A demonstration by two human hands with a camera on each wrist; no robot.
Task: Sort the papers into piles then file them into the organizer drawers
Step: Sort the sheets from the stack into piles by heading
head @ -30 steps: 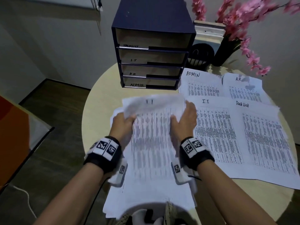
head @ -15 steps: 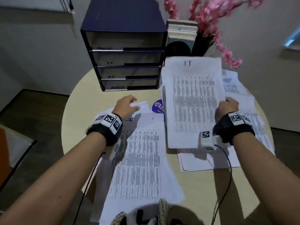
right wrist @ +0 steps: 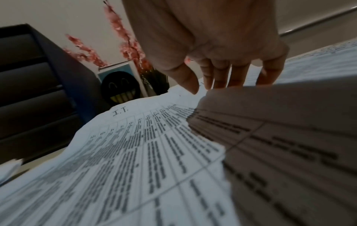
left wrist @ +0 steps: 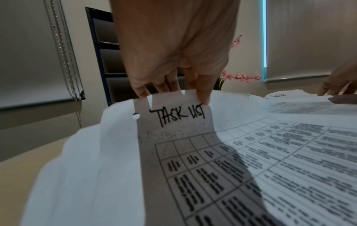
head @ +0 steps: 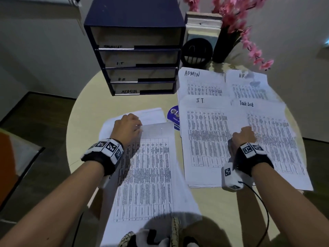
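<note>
Left wrist view: my left hand [left wrist: 173, 50] pinches the white printed "TASK LIST" sheet [left wrist: 179, 116], right hand [right wrist: 214, 45] fingers loose over the Task List pile [head: 267, 136]; lift the top sheet only, then square it there.

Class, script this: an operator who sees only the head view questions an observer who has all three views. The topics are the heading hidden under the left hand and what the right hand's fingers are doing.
Operator: The left hand covers the top of the near sheet. What is its heading?
Observer: In the left wrist view, the top sheet reads TASK LIST in handwriting, just below where the left hand pinches its top edge.
Operator: I only see the back of the right hand. Is it gripping a paper?
Observer: No. In the right wrist view, the right hand has its fingers pointing down, nearly straight, beside the I.T. sheet, and they curl round nothing.
</note>
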